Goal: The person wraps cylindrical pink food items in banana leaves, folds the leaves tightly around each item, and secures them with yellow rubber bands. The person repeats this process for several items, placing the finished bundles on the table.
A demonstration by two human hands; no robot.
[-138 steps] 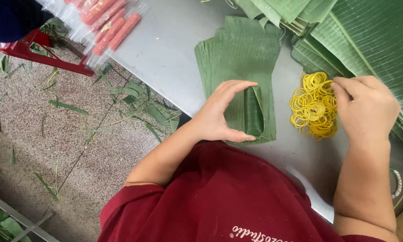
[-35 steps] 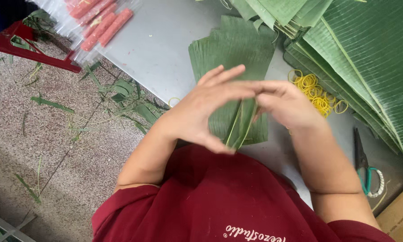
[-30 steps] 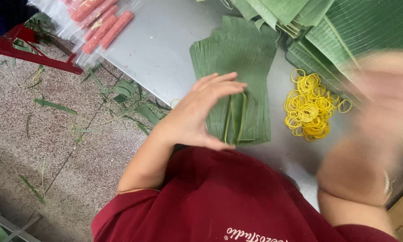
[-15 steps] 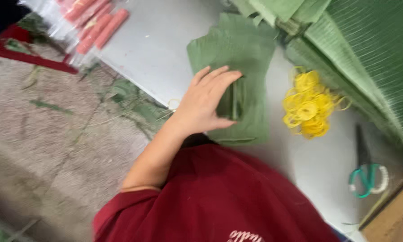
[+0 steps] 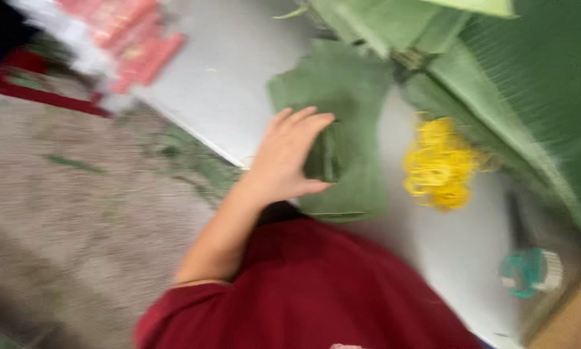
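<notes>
My left hand [image 5: 287,158] lies flat on a small folded green leaf bundle [image 5: 326,161], fingers together, pressing it onto a stack of cut green leaf pieces [image 5: 342,97] on the grey table [image 5: 225,71]. A pile of yellow rubber bands [image 5: 439,165] sits to the right of the stack. My right hand is out of the picture. The whole view is blurred by motion.
Large green leaves [image 5: 536,90] are heaped at the right and back of the table. Scissors with teal handles [image 5: 529,271] lie at the near right. Clear packets with red sticks [image 5: 135,39] sit at the far left. Leaf scraps litter the floor [image 5: 64,194].
My right hand has swung away to the right and left the view. My left hand has stayed on the folded bundle. The camera has turned, blurring the picture.
</notes>
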